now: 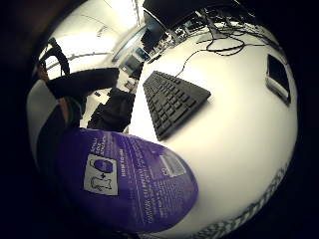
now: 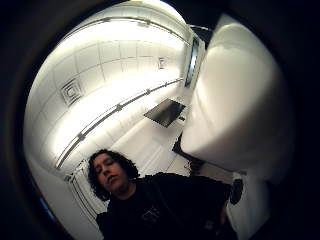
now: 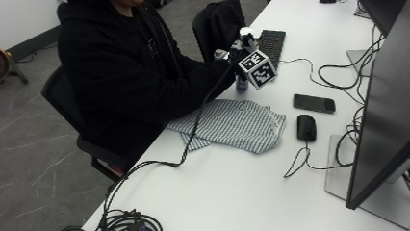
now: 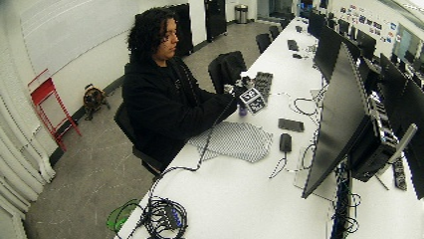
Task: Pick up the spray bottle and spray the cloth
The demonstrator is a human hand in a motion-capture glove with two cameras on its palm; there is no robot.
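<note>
My gloved right hand (image 3: 232, 57) grips a spray bottle upright beside the near end of the keyboard. The bottle has a purple body (image 3: 241, 83) and a white spray head (image 3: 247, 32). Its purple label (image 1: 129, 184) fills the little finger side palm view, and the white head (image 2: 235, 100) looms in the thumb side view. I cannot tell whether its base touches the table. The striped cloth (image 3: 234, 125) lies crumpled on the white table, a short way in front of the bottle, and shows as a striped edge (image 1: 239, 219) below the palm.
A black keyboard (image 3: 272, 43) lies just beyond the bottle. A phone (image 3: 313, 103) and a black mouse (image 3: 306, 127) sit to the right of the cloth. A large monitor (image 3: 384, 106) and loose cables (image 3: 339, 67) line the table's far side.
</note>
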